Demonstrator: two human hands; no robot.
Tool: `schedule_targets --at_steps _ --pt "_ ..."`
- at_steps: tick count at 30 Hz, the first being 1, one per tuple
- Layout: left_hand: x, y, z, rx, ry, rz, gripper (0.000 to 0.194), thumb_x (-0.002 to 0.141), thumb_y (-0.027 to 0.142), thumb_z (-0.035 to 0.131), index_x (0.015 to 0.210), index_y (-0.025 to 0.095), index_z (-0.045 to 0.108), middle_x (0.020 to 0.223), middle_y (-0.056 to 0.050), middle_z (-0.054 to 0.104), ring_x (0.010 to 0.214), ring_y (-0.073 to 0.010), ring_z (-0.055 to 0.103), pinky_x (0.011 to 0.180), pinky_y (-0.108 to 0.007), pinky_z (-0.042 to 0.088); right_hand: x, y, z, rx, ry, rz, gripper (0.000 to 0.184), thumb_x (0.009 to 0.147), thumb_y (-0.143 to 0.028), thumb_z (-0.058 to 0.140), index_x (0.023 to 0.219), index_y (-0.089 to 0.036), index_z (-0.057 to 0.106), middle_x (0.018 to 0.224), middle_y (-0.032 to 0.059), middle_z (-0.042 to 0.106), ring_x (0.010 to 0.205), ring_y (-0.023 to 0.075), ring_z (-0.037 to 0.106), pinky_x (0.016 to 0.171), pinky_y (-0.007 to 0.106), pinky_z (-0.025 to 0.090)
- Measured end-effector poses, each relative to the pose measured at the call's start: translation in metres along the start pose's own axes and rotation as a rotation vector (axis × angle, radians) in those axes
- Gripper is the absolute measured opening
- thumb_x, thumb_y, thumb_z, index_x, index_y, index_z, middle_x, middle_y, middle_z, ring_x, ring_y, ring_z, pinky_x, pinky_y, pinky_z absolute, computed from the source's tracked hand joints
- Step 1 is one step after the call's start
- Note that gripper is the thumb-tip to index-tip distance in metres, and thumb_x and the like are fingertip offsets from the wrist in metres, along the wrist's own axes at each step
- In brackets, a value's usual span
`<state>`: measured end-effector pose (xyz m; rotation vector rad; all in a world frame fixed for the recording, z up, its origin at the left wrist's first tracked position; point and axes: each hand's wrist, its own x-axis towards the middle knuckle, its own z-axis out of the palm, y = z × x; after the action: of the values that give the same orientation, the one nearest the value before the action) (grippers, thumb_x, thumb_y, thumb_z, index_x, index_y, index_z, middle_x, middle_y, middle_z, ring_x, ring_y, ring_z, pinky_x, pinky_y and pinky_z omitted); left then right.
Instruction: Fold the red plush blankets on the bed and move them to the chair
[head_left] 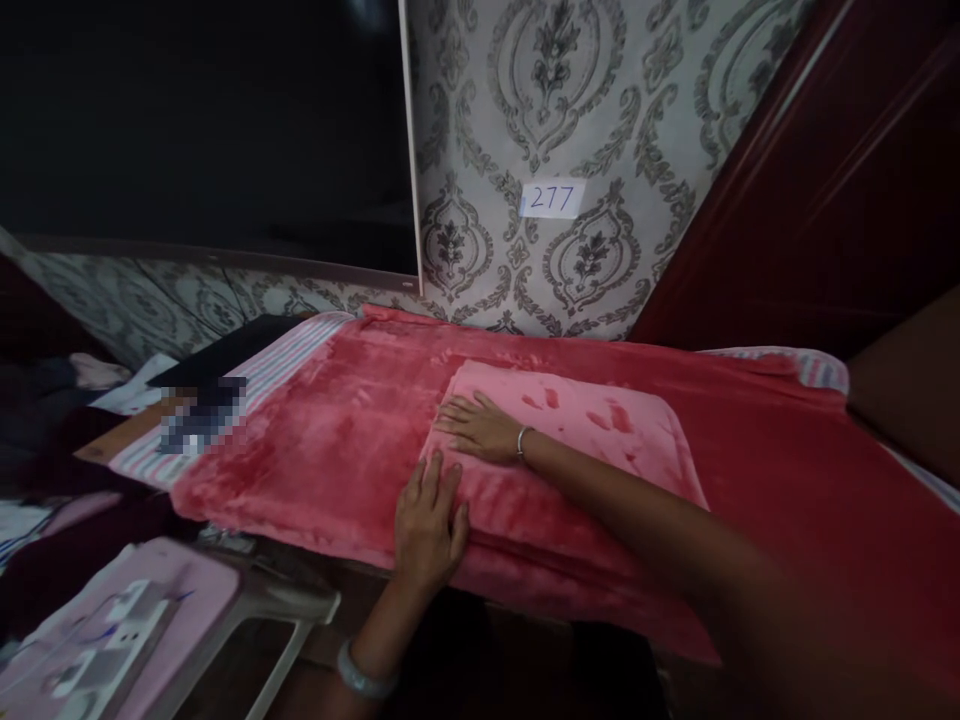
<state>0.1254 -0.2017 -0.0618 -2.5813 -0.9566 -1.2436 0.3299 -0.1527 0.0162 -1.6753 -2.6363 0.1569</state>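
A folded pink plush cloth (600,440) lies on a larger red plush blanket (337,440) spread over a table. My right hand (476,425) rests flat on the folded cloth's left end, fingers stretched out, a thin bangle on the wrist. My left hand (429,522) lies at the near left corner of the folded cloth, palm down, fingers extended over its edge. A pale bangle circles my left wrist. Neither hand holds anything.
A striped sheet (277,365) shows under the blanket. A dark screen (202,130) hangs on the patterned wall, with a paper label "277" (551,198). A plastic stool (247,610) with a printed cloth stands at lower left. A maroon door (840,180) is at right.
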Motion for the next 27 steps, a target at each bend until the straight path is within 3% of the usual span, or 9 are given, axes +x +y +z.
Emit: schedule_targets --at_steps 8,14,17,21,24,27 --pt "-0.01 -0.002 0.008 0.002 -0.017 -0.011 0.044 0.095 0.023 0.054 0.138 0.018 0.06 0.152 -0.015 0.054 0.14 -0.0345 0.049 0.102 -0.048 0.048 0.047 0.064 -0.001 -0.018 0.039 0.249 0.055 0.107 -0.048 0.033 0.159 -0.032 0.037 0.168 0.005 0.029 0.155 0.0285 0.023 0.123 0.058 0.021" --pt "-0.011 -0.005 0.01 -0.005 -0.003 0.007 0.047 0.094 0.021 0.054 0.141 0.018 0.058 0.151 -0.016 0.054 0.141 -0.0353 0.048 0.104 -0.05 0.047 0.059 0.087 -0.002 0.119 0.029 0.495 0.06 0.107 -0.051 0.02 0.162 -0.028 0.032 0.169 0.0053 0.026 0.154 0.0267 0.026 0.123 0.055 0.027" --pt "-0.012 -0.007 0.013 -0.017 0.003 0.008 0.049 0.094 0.021 0.055 0.142 0.019 0.057 0.152 -0.016 0.053 0.14 -0.0357 0.048 0.104 -0.05 0.048 0.06 0.086 -0.007 0.122 0.061 0.54 0.061 0.108 -0.048 0.019 0.162 -0.023 0.03 0.168 0.0098 0.027 0.154 0.028 0.026 0.122 0.059 0.026" --pt "-0.013 -0.011 0.017 -0.014 0.015 -0.005 0.051 0.093 0.021 0.056 0.144 0.02 0.057 0.155 -0.015 0.051 0.139 -0.0361 0.049 0.101 -0.05 0.049 0.051 0.071 -0.018 0.105 0.112 0.539 0.06 0.107 -0.047 0.027 0.163 -0.024 0.028 0.168 0.0112 0.026 0.155 0.0299 0.024 0.124 0.061 0.016" --pt "-0.012 -0.013 0.017 0.003 0.019 0.028 0.049 0.093 0.023 0.056 0.142 0.019 0.059 0.153 -0.016 0.053 0.135 -0.0361 0.053 0.1 -0.049 0.05 0.024 0.054 -0.021 0.046 0.163 0.438 0.059 0.106 -0.048 0.033 0.162 -0.028 0.03 0.169 0.0094 0.024 0.156 0.0296 0.02 0.124 0.061 0.014" --pt "-0.008 -0.014 0.016 0.012 0.032 0.053 0.046 0.094 0.024 0.055 0.14 0.018 0.061 0.15 -0.017 0.055 0.134 -0.036 0.054 0.1 -0.048 0.05 -0.021 0.043 -0.017 -0.012 0.167 0.348 0.06 0.105 -0.054 0.036 0.16 -0.031 0.034 0.169 0.0092 0.023 0.156 0.031 0.019 0.123 0.063 0.016"
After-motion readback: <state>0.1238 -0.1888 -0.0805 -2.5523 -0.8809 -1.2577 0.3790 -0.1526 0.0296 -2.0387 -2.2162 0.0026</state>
